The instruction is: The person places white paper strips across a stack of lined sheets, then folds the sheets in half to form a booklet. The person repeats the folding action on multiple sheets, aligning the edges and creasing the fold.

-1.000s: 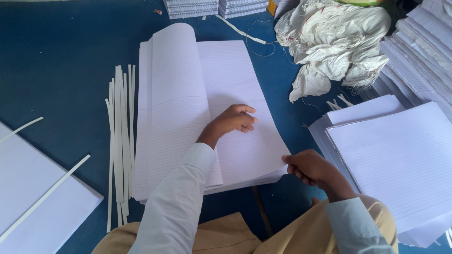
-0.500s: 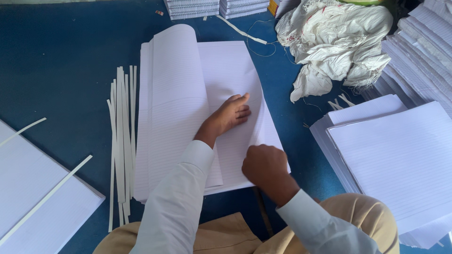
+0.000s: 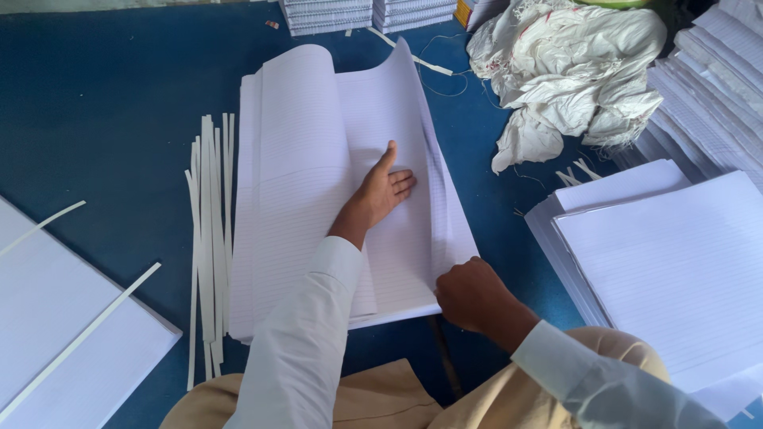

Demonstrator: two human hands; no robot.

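1. A blue desk fills the view, crowded with paper; at the far left lies a flat white sheet stack with 2 loose strips on it.
2. Next come the long white paper strips, laid side by side just beside the open stack of lined sheets.
3. The left hand lies flat on the lined sheets, fingers together and thumb out, pressing near the middle fold; it grips nothing.
4. The right hand is closed on the turning sheet, pinched at its near right corner, which stands lifted and curved above the stack.
5. Risk, as I judge it: a pull at 1 corner could crease or tear the thin sheet; if the pressing hand lifts, the sheets under it may slide out of line.
6. Further right sit crumpled white sacking and stacked lined paper.
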